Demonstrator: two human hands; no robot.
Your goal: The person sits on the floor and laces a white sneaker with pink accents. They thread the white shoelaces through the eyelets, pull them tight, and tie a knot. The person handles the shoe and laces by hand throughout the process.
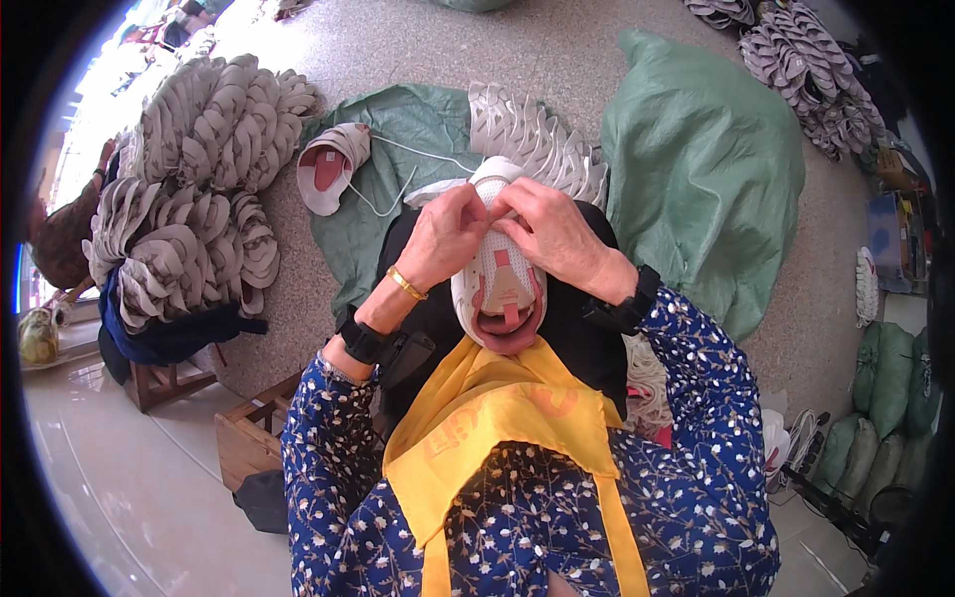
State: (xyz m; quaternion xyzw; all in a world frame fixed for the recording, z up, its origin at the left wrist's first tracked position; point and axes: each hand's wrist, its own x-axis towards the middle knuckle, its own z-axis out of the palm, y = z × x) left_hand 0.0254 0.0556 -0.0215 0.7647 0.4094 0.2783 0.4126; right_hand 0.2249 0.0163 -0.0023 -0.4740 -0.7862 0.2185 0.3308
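Observation:
A white and pink sneaker (504,284) rests on my black-covered lap, its pink-lined opening toward me and its toe pointing away. Over the front of it, my left hand (445,237) is pinched closed, with thumb and fingertips pressed together. Right beside it my right hand (560,237) is also pinched, its fingertips almost meeting the left ones. Whatever the fingers hold is too small or hidden to make out. Ahead to the left lies another pale shoe (348,147) with a pink inside, and a white lace (430,149) trails from it.
Stacked grey shoe pieces (224,129) rise at the left above a wooden stool (167,383). A row of pale shoe pieces (532,129) lies on a green sheet (398,109) ahead. At the right stands a bulging green sack (701,179); a wooden box (249,438) sits near my left elbow.

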